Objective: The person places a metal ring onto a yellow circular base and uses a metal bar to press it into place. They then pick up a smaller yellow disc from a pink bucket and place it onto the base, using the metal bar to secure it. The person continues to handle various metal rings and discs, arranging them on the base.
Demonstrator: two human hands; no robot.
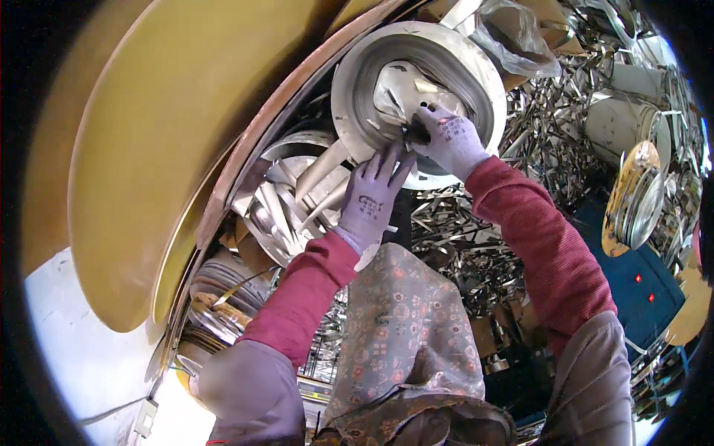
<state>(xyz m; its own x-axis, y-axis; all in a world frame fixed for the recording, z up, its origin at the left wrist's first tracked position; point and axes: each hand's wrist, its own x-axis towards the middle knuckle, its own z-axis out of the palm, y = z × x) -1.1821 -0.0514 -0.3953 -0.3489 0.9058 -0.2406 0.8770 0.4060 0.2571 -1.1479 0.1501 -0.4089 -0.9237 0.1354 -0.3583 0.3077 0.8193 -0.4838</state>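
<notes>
A round, wide-rimmed metal basin (349,123) with loose metal pieces in it stands in front of me. My right hand (450,137), in a pale glove, is closed over its near side. Its fingers pinch a small dark piece (418,133) whose kind I cannot make out. Beside it, my left hand (372,197), gloved too, reaches over the basin's near rim. Its fingers are stretched out, with the tips close to the dark piece. A second metal container with silvery metal parts (279,215) lies left of my left hand, partly hidden by it.
Large yellow-brown curved sheets (149,149) rise on the left. Thin metal scrap strips (550,119) heap up at the right. A stack of round discs (639,197) rests near a dark blue box (632,282). More stacked discs (230,286) sit at lower left. Clear plastic (513,41) lies behind the basin.
</notes>
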